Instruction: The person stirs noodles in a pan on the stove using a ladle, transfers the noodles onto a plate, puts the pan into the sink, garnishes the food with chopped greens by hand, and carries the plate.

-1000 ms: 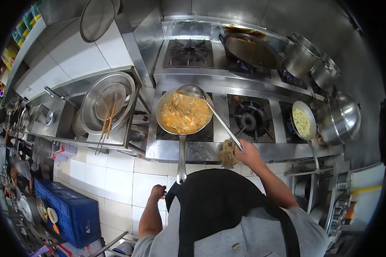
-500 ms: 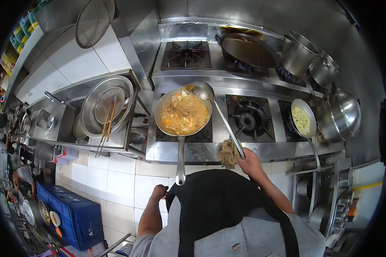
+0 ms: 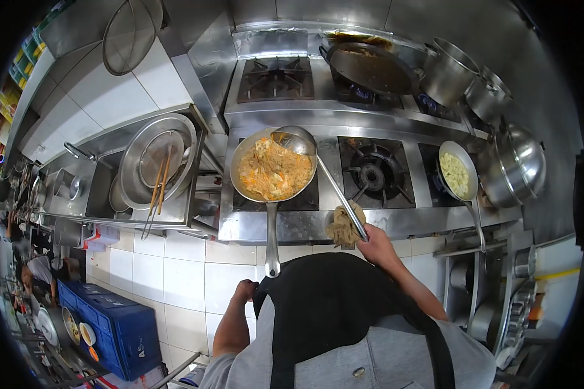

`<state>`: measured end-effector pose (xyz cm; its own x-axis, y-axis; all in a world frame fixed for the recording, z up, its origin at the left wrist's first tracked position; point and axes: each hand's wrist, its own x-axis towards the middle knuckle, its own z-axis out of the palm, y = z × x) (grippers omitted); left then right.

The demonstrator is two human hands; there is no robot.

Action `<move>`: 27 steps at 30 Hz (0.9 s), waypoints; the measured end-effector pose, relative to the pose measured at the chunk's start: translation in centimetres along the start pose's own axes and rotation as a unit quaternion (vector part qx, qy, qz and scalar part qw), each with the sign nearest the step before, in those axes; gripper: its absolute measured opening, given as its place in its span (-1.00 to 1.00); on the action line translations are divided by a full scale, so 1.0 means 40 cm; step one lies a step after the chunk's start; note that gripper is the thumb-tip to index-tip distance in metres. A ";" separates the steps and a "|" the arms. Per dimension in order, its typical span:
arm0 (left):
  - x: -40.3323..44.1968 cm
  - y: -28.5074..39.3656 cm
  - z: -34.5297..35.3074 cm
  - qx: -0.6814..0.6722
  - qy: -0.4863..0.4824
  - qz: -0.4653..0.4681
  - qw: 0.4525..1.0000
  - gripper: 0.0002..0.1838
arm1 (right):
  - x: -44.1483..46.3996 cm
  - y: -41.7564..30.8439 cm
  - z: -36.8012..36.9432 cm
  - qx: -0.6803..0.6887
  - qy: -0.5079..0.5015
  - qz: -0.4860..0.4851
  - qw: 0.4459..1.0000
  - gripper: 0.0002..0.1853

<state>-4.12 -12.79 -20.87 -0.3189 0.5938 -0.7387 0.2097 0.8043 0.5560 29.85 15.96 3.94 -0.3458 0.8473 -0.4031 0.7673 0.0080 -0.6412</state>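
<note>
My right hand (image 3: 375, 246) is closed round the handle end of a long steel ladle (image 3: 334, 181), whose bowl lies on the far right part of the noodles (image 3: 276, 172) in a pan (image 3: 237, 185). The noodles are mixed with orange and pale pieces. A crumpled brown cloth (image 3: 341, 228) lies beside my right hand at the stove's front edge. The pan's handle points toward my body. My left hand (image 3: 244, 290) hangs low at my left side, its fingers curled; whether it holds anything is hidden.
A smaller pan of pale green pieces (image 3: 456, 176) sits on the right burner. Behind are a dark wok (image 3: 373, 70) and steel pots (image 3: 449, 71). At left, a basin (image 3: 128, 185) with strainer and chopsticks rests over the sink. A co-worker (image 3: 42, 269) is beyond blue crates (image 3: 120, 330).
The ladle's bowl moved to the pan's right rim and then back onto the noodles. The view has shifted slightly. My left hand stays low at my side.
</note>
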 end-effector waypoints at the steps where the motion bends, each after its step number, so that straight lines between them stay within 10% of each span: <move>1: 0.027 -0.046 0.006 0.000 0.000 -0.001 1.000 -0.65 | 0.005 0.011 0.005 0.002 -0.008 -0.007 1.000 -0.77; 3: 0.095 -0.156 0.018 0.202 0.012 0.228 0.952 -0.66 | 0.006 0.013 0.006 0.003 -0.017 -0.014 1.000 -0.77; 7: 0.019 -0.064 0.000 0.055 -0.007 0.041 0.998 -0.72 | 0.003 0.001 0.000 -0.003 -0.025 -0.011 1.000 -0.78; 27: 0.069 -0.070 0.010 0.139 -0.007 0.081 0.987 -0.67 | 0.011 0.007 -0.004 0.001 -0.010 -0.029 1.000 -0.77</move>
<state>-5.22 -13.40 -24.60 -0.2483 0.7136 -0.6550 0.5032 0.6728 0.5423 30.00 16.44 3.68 -0.4009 0.8342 -0.3787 0.7450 0.0562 -0.6647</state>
